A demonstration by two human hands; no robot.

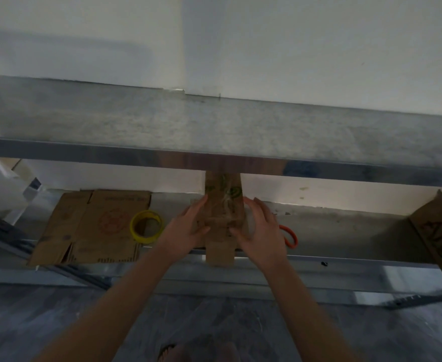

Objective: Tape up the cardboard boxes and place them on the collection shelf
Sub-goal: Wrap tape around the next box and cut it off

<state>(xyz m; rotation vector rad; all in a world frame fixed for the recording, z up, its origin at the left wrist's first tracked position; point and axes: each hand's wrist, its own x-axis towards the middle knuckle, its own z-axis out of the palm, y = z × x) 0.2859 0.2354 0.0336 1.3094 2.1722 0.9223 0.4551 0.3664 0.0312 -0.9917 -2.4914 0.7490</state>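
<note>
A small brown cardboard box [224, 202] with green print and open flaps stands on the lower metal shelf [345, 223], its top hidden behind the upper shelf's front edge. My left hand [188, 226] presses on its left side and my right hand [260, 228] holds its right side, thumbs on the folded flaps. A yellow tape roll [147, 226] lies to the left on a flattened cardboard box [89, 228]. Orange-handled scissors [290, 237] show just behind my right hand.
The upper metal shelf [214, 126] spans the view above the box, against a white wall. Another cardboard box [441, 236] with dark lettering leans at the far right of the lower shelf. Dark floor lies below.
</note>
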